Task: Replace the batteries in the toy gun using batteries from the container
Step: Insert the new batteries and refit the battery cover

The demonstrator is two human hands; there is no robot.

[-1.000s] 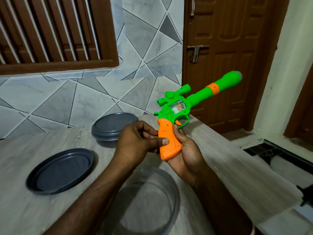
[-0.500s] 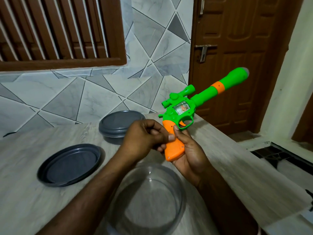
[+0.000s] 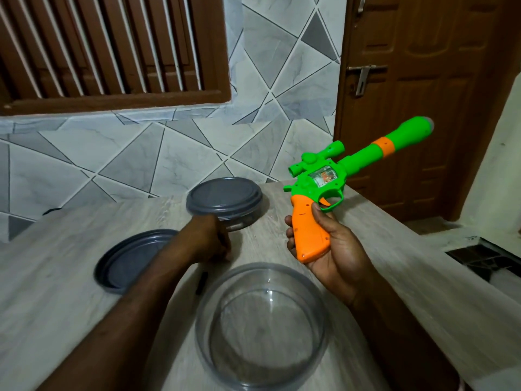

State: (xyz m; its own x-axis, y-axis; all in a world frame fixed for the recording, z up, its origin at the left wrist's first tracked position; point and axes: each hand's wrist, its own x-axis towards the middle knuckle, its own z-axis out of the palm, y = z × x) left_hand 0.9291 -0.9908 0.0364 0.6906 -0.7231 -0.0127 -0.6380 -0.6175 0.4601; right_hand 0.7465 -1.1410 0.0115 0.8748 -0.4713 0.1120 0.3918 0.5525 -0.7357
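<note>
My right hand (image 3: 335,249) grips the toy gun (image 3: 318,182) by its orange handle, raised above the counter (image 3: 56,292). My left hand (image 3: 210,238) is low beside the lidded container (image 3: 224,197), too blurred to tell whether it holds anything. I judge opening that container for batteries comes next.

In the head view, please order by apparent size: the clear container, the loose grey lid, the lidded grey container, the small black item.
1. clear container, also nearest the camera.
2-3. loose grey lid and lidded grey container: alike; the left arm covers part of the lid.
4. small black item.
</note>
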